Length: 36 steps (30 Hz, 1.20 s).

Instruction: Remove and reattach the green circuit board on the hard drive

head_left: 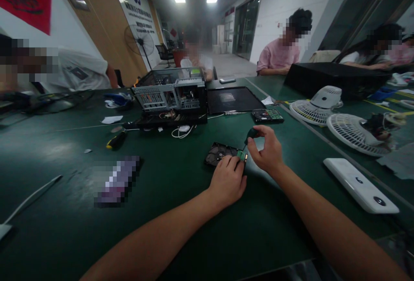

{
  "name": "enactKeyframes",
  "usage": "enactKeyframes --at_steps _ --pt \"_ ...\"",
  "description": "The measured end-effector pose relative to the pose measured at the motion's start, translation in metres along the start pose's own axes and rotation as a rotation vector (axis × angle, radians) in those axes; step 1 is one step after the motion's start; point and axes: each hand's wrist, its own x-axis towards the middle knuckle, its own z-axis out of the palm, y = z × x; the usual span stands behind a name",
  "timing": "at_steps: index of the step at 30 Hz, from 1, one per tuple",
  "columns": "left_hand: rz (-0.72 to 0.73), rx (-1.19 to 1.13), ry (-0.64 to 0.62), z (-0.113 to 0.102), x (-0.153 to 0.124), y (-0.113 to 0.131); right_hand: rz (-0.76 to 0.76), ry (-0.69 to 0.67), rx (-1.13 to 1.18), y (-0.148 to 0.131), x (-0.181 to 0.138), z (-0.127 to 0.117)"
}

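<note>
A hard drive (216, 155) lies on the green table in front of me, its circuit board (241, 155) showing at the right end. My left hand (228, 178) holds it down, fingers bent over its near edge. In my right hand (267, 149) is a small dark-handled screwdriver (251, 134), pinched between thumb and fingers. Its shaft slants down to the circuit board end of the drive. The exact spot under the tip is too small to make out. Behind my right hand lies a second hard drive (268, 115), with a green board on it.
An opened computer case (171, 95) stands at the back, beside a black panel (234, 99). A yellow-black screwdriver (116, 140) and a blurred-out phone-like object (119, 181) lie left. White fan parts (351, 132) and a white housing (360, 185) are right. Several people sit around the table.
</note>
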Motion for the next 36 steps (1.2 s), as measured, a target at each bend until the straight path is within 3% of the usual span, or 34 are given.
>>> enactKeyframes --at_steps 9,19,36 --pt "-0.005 -0.003 0.016 0.0011 0.0001 0.0002 -0.015 -0.010 0.001 -0.0017 0.0033 -0.0014" --pt "-0.006 0.002 -0.001 0.0001 0.0005 0.0006 -0.101 0.100 -0.005 -0.0003 0.0087 -0.0017" --pt "-0.001 -0.001 -0.001 -0.0002 0.0001 0.0004 -0.080 0.076 0.001 -0.0015 0.0073 -0.0032"
